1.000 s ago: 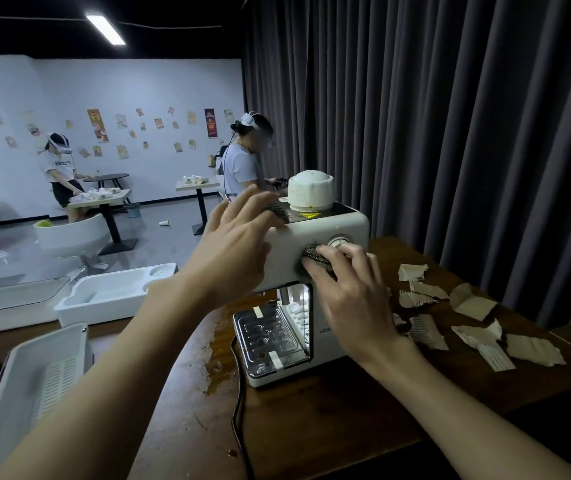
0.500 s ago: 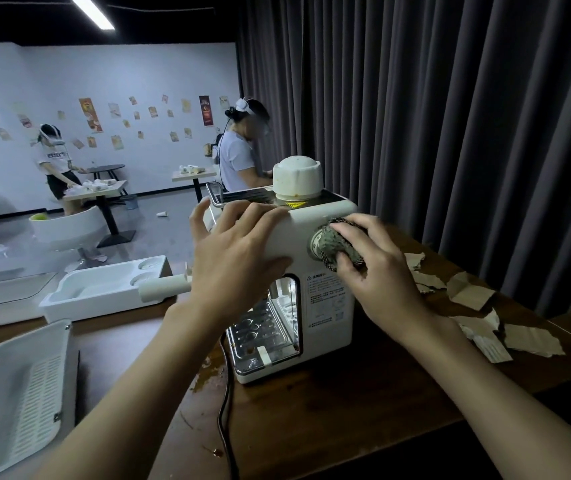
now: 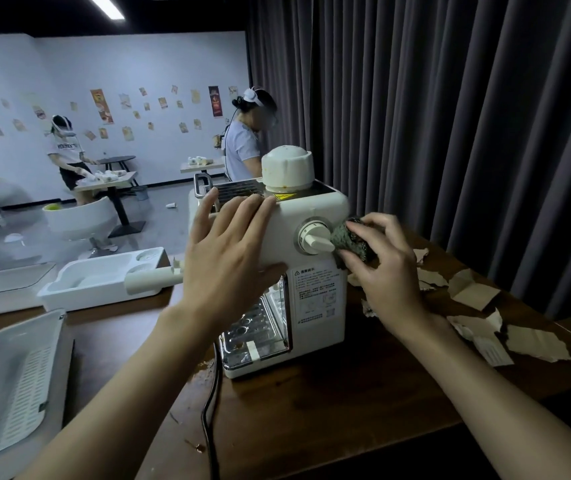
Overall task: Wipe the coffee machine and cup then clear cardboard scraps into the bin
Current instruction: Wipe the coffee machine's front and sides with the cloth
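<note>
We lay our left hand (image 3: 228,251) flat, fingers spread and straight, over the upper front corner of the coffee machine (image 3: 315,299). We judge this is a brace, so the light casing does not slide on the worktop (image 3: 346,410) while the other side is rubbed. Our right hand (image 3: 386,271) has its fingers curled round a wadded cloth (image 3: 348,239), dark green and mottled, rough-looking. It presses the wad against the machine's right edge, just beside the dial (image 3: 315,237).

The machine stands upright in the middle of the worktop. Its body is smooth, cream plastic with rounded corners. A domed, ribbed cap (image 3: 287,168) sits on top, and a shiny perforated metal drip tray (image 3: 256,327) sits at the base. A black power cord (image 3: 209,410) trails toward us over brown stains on the dark wood.

The cardboard scraps (image 3: 474,296), torn, matte and ragged-edged, lie scattered to the right, behind and past our right wrist and apart from the machine. We judge that step not yet begun. We can make out neither cup nor bin.
</note>
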Action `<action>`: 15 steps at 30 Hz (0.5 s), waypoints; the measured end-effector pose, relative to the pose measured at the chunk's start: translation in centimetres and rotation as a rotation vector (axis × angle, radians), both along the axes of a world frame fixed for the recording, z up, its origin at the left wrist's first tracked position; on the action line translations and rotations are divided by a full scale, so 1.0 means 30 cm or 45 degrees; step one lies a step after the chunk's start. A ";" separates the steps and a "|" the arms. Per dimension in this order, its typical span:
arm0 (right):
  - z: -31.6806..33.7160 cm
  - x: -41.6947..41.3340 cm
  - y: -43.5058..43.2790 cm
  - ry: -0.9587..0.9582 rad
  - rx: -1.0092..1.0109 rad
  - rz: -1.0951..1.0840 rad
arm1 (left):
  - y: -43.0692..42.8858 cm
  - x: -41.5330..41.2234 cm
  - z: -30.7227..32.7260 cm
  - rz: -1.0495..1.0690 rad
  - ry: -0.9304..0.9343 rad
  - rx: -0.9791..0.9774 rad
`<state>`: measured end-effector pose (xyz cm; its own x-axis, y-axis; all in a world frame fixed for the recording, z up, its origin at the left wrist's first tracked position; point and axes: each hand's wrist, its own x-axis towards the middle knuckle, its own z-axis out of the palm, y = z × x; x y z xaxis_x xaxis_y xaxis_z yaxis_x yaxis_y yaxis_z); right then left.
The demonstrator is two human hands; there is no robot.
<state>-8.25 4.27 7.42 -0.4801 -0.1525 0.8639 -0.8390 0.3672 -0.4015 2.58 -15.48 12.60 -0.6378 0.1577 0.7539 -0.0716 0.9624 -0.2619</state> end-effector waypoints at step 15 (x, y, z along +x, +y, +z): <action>-0.193 0.124 -0.145 0.013 -0.040 -0.079 | -0.047 -0.013 -0.013 -0.113 0.020 -0.071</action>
